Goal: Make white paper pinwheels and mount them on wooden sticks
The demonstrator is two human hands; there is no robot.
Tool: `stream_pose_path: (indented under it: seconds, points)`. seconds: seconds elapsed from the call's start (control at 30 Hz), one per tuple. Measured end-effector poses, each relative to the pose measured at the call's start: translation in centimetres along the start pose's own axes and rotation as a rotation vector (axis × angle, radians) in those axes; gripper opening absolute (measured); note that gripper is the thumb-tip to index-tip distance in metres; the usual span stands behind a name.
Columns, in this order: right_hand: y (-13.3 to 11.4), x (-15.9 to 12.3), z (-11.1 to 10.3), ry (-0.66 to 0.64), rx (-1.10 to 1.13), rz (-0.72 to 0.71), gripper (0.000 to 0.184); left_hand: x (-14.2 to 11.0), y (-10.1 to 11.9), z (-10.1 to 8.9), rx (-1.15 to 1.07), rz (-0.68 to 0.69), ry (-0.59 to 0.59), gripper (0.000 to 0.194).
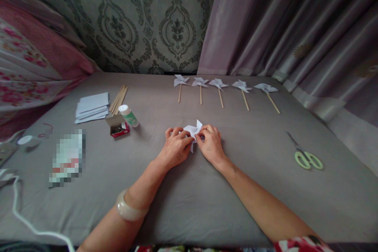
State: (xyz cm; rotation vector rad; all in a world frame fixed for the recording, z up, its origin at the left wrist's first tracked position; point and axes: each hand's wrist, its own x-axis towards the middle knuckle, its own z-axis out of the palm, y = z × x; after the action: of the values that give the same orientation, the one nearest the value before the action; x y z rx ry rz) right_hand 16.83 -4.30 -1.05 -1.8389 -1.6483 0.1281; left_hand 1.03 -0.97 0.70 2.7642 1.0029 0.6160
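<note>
Between my hands, at the middle of the table, is a white paper pinwheel [193,130] with pointed blades; no stick shows on it. My left hand [178,145] is closed on its left side, fingers bent over the paper. From the right, my right hand [210,141] pinches the pinwheel near its centre with thumb and fingertips. The fingers hide much of the paper's middle, so I cannot see whether a pin is there. A pale bangle sits on my left forearm.
Several finished pinwheels on sticks [201,82] lie in a row at the back. To the left are white paper sheets [92,106], wooden sticks [119,99], a glue stick [129,116] and a small red box [119,130] of metal pieces. Scissors [307,158] lie right; a white cable [35,228] runs front left.
</note>
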Motion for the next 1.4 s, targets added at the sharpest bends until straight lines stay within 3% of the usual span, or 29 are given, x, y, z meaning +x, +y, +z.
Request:
stream_pose_path:
  seconds: [1.4]
  points:
    - [-0.94, 0.13, -0.26, -0.012, -0.119, 0.018, 0.011, 0.09, 0.5, -0.37, 0.035, -0.007, -0.035, 0.028]
